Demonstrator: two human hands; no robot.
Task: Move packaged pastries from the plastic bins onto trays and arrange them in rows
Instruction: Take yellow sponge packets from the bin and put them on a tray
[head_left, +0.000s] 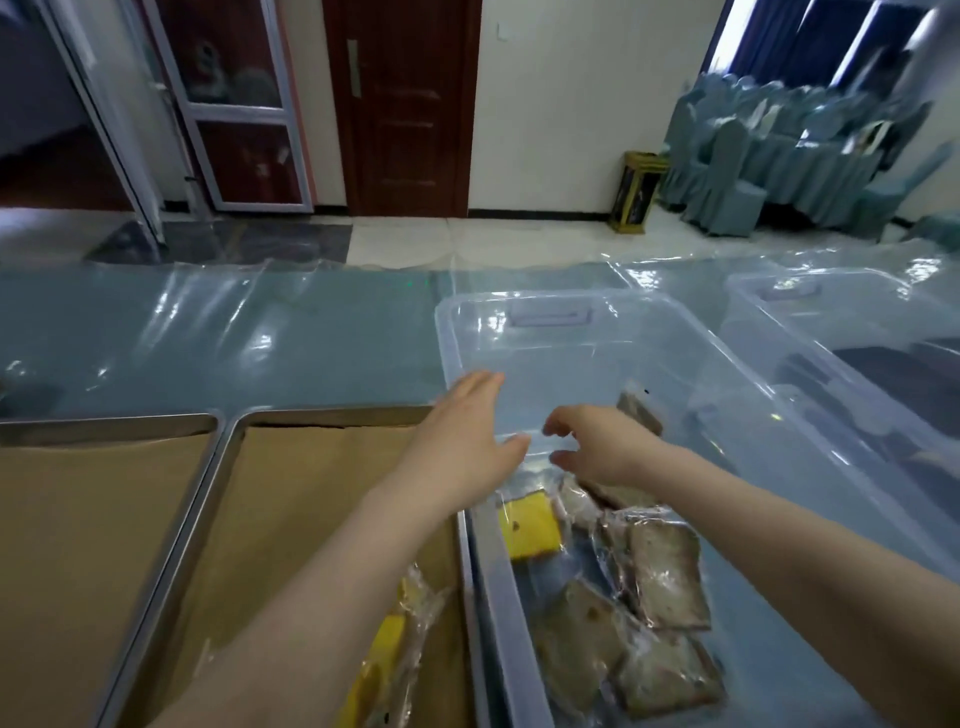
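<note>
Nearest the camera, yellow wrapped pastries (384, 654) lie at the near right corner of a paper-lined metal tray (332, 415), just beside a clear plastic bin (448, 332) whose near end holds brown wrapped pastries (665, 571) and one yellow pastry (530, 525). The left hand (462, 436) hovers over the bin's left rim, fingers straight and holding nothing. The right hand (597, 447) is inside the bin with fingers and thumb curled toward each other; whether they pinch a clear wrapper cannot be told. A second tray (104, 423) sits at the left, and another bin (831, 291) at the right of the film-covered surface (208, 338).
</note>
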